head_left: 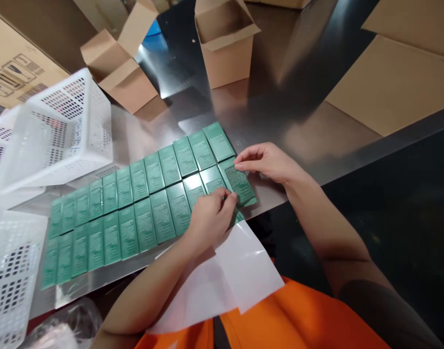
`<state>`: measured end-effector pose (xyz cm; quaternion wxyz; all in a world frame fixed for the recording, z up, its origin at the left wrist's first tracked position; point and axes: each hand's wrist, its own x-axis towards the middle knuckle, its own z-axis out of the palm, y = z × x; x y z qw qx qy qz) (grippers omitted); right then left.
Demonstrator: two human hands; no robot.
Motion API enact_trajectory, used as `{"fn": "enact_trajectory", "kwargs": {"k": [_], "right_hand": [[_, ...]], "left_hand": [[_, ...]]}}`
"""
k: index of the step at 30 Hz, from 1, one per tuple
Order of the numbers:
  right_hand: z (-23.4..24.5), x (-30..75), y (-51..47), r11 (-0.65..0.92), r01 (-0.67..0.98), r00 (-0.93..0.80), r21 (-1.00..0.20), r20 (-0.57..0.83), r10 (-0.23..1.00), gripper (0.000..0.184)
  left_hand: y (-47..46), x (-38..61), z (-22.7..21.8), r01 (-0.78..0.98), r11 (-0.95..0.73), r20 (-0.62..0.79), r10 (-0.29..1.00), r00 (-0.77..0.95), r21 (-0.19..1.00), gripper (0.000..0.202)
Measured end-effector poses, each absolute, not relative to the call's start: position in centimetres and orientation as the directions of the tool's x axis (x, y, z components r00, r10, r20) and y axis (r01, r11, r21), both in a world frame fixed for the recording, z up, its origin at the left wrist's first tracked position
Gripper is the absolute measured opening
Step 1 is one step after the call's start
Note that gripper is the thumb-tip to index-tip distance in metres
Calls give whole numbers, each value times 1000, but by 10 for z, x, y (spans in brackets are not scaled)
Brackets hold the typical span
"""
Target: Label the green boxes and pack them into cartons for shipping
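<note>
Along the table's near edge: two rows of green boxes [170,166] lie side by side on a shiny metal table [269,104], slanting up toward the right.
Left hand [212,215]: over the near row toward its right end, thumb and fingertips close together; I cannot tell whether they grip anything.
Right hand [274,162]: apart from the left, its thumb and forefinger drawn together at the upper corner of the near row's end box; a firm grip cannot be made out.
Beyond the boxes: two open brown cartons [227,65], with a blue object [154,29] partly behind the left one's flap.
Left side: white baskets [98,123] crowd the rows' left end, with a large printed carton [25,53] behind.
Right side: a big cardboard piece [400,87], cut off by the frame.
Below the hands: white sheets [247,266] overlap an orange garment [294,320].
Hard to see: the left hand covers parts of several boxes; their print is illegible; the clear plastic at bottom left is blurred.
</note>
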<state>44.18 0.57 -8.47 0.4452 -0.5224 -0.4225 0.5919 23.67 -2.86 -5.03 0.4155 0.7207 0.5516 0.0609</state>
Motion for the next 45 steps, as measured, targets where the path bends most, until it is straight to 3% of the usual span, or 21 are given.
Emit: {"fn": "enact_trajectory", "kwargs": {"k": [14,21,27,33,45], "right_hand": [[-86,443,2,-216,-154,-14,-964,-216,976,25],[-91,441,-2,-137,-113,-46,-984,-133,990,24],[-90,442,-8,-144,-25,-4,-989,-144,990,78],[-92,442,-10,-157,59,13,-986,-156,988,70],[-94,441,-11,-145,104,50,-984,-140,989,71]], "left_hand": [[-31,230,-48,759,-102,-350,842,410,644,30],[-37,238,-42,831,-72,-395,855,336,551,33],[-37,244,-40,882,-123,-440,830,342,454,35],[-34,248,-40,917,-163,-475,815,333,364,35],[-28,250,-38,911,-197,-487,794,365,362,34]]}}
